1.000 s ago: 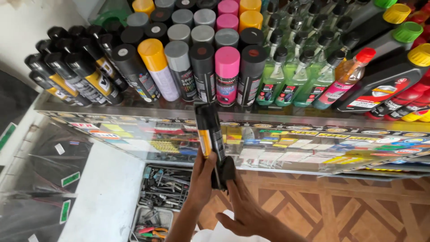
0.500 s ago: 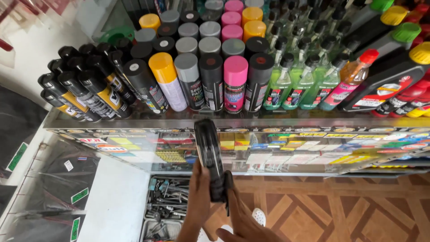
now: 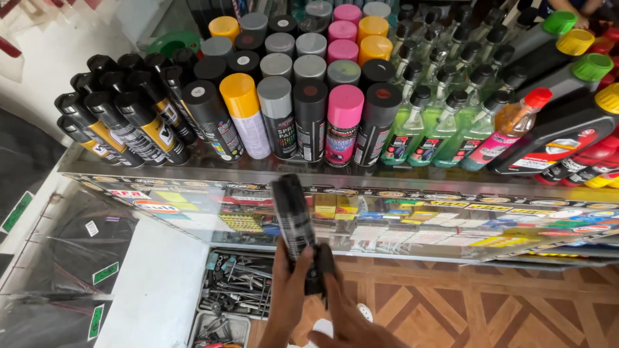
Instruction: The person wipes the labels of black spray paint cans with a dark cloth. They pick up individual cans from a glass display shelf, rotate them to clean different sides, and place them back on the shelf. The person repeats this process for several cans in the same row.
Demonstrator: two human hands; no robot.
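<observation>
My left hand grips a black spray can by its lower end. The can stands nearly upright in front of the glass counter's edge. My right hand is just right of it, with its fingers closed around a small black cap-like piece at the can's base. On the counter top behind stand rows of spray cans: black-capped ones at left, then yellow, grey, black and pink ones in the middle.
Green spray bottles and dark oil bottles fill the counter's right side. The glass counter front shows stickers. Below are a tray of tools, a white surface and a patterned tile floor.
The can has turned in my hands, so its yellow label no longer shows. My right hand has come up to its base. The view has shifted to show more of the shelf.
</observation>
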